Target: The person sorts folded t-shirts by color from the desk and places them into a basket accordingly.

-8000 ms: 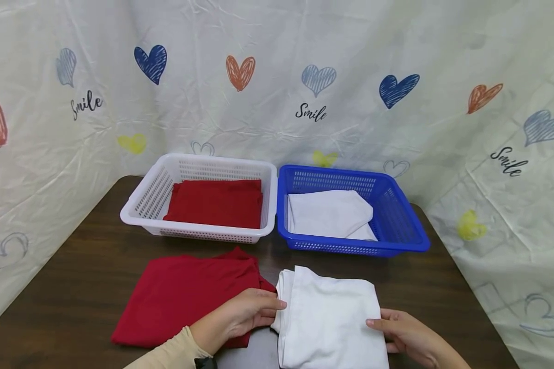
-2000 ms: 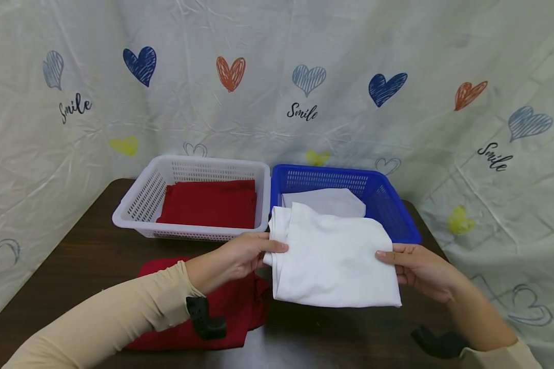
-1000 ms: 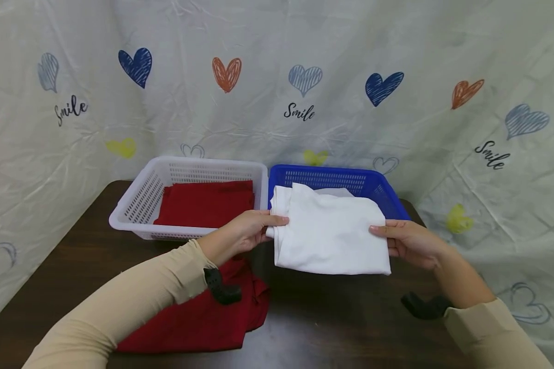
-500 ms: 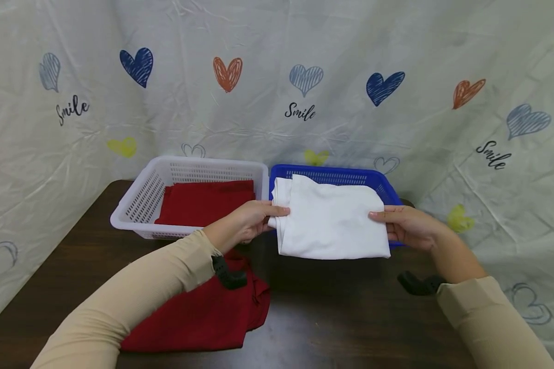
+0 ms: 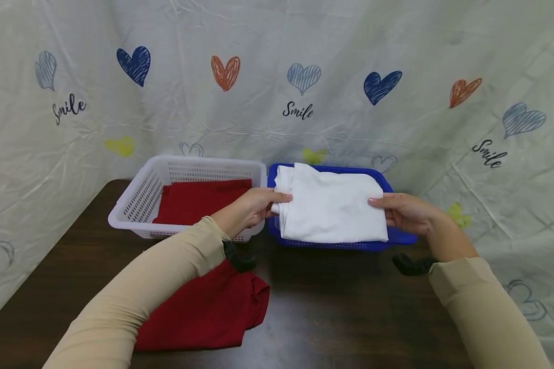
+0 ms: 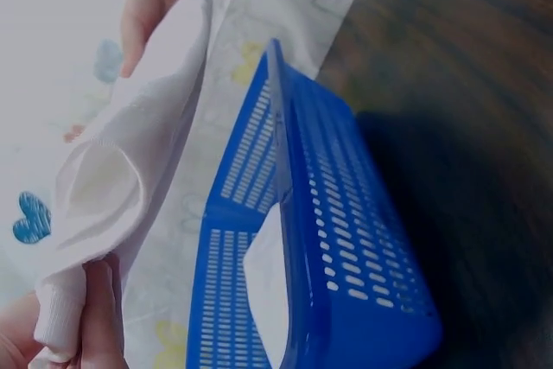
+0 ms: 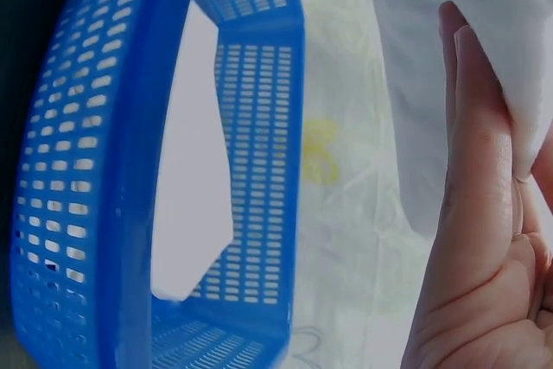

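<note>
A folded white garment is stretched flat between my two hands over the blue basket. My left hand pinches its left edge, thumb on top. The right hand grips the opposite edge in the same way, its straight fingers lying under the fabric in the right wrist view. Both wrist views show a gap between the garment and the basket rim. Inside the basket lies another white folded piece, hidden from the head view by the held garment.
A white basket holding folded red fabric stands directly left of the blue one. On the dark wooden table, a red garment lies in front, partly beneath my left forearm. A heart-printed sheet hangs behind.
Both hands have lifted the white garment off the table and carried it forward over the blue basket, where it now covers most of the opening. The red items have stayed put.
</note>
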`<state>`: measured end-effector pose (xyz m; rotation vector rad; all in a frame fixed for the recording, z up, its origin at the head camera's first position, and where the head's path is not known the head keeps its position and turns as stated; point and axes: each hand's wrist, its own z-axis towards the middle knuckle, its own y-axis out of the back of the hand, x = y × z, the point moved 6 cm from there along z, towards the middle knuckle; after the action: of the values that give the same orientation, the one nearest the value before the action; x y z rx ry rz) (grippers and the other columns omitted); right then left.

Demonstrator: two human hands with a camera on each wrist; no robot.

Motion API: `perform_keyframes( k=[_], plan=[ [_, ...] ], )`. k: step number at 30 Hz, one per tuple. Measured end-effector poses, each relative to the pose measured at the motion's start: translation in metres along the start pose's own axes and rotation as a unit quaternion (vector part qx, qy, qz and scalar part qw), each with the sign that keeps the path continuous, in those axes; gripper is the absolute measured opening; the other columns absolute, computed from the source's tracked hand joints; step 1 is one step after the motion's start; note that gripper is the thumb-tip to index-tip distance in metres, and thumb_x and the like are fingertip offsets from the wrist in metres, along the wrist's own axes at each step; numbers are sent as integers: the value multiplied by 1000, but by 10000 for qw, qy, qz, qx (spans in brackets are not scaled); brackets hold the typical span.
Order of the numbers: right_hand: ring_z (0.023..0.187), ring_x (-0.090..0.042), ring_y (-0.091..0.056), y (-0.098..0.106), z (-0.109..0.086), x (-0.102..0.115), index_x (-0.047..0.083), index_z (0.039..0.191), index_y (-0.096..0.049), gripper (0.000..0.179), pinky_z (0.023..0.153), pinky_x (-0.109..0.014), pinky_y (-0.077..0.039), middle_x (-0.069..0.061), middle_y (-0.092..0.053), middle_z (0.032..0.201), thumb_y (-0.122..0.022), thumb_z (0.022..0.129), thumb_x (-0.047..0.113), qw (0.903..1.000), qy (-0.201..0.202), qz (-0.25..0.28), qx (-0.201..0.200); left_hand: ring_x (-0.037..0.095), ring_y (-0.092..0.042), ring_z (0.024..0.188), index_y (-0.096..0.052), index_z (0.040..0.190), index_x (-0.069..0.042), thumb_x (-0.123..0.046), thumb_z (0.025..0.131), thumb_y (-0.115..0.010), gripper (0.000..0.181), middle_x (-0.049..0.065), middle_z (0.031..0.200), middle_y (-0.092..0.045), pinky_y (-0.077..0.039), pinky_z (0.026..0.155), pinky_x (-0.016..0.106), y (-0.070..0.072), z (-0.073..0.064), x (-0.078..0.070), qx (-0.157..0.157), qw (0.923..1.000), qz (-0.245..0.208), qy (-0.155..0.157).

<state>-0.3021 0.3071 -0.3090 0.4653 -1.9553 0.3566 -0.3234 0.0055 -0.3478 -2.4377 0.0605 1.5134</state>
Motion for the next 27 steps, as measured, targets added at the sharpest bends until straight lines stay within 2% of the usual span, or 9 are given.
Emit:
perform_keyframes(
  k=[4,10,15,18,21,23,27],
  plan=[
    [90,-13,-75,4,1,4,19,105,-71,27,78,-28,-61,1,-76,100,-44,107,16,10000,-3,-26,-57,8,-72,73,-66,126,-5,-12,90,-73,37,8,117,-73,-57,91,30,-2,7,-4,2,9999,112,56],
    [89,-13,-74,9,6,9,18,107,-69,25,78,-28,-61,1,-76,100,-44,107,17,9999,19,-96,-90,14,-75,91,-64,128,-5,-11,90,-74,40,11,129,-68,-55,97,32,-3,15,-10,15,9998,183,52],
    [89,-13,-74,15,14,9,19,110,-67,24,78,-28,-61,1,-75,100,-43,107,17,9998,31,-87,-159,8,-72,75,-64,128,-4,-9,90,-73,39,11,129,-68,-54,99,32,-3,19,-15,-4,9999,156,-2],
    [90,-13,-74,18,18,10,19,111,-67,24,79,-28,-61,1,-75,100,-43,107,16,9998,12,-70,-191,7,-70,71,-64,128,-4,-10,90,-73,39,11,128,-68,-54,99,33,-4,21,-18,-32,9998,171,-28],
    [90,-13,-74,21,20,12,20,110,-67,24,79,-28,-61,1,-76,100,-43,107,16,9997,-11,-50,-256,7,-69,71,-64,128,-3,-10,90,-72,39,9,121,-71,-54,99,33,-5,25,-22,-55,9998,191,-85],
    [90,-13,-74,22,21,13,20,109,-67,24,79,-27,-61,2,-76,100,-44,107,17,9995,-19,-16,-307,7,-68,68,-64,128,-2,-9,90,-72,39,6,107,-73,-53,100,33,-6,28,-24,-89,9997,183,-125],
    [89,-12,-74,25,24,17,20,107,-68,23,78,-27,-61,2,-76,98,-45,106,18,9992,-30,100,-382,6,-66,64,-64,126,0,-8,90,-73,38,-1,85,-68,-52,103,34,-6,34,-28,-152,9997,125,-168]
  ],
)
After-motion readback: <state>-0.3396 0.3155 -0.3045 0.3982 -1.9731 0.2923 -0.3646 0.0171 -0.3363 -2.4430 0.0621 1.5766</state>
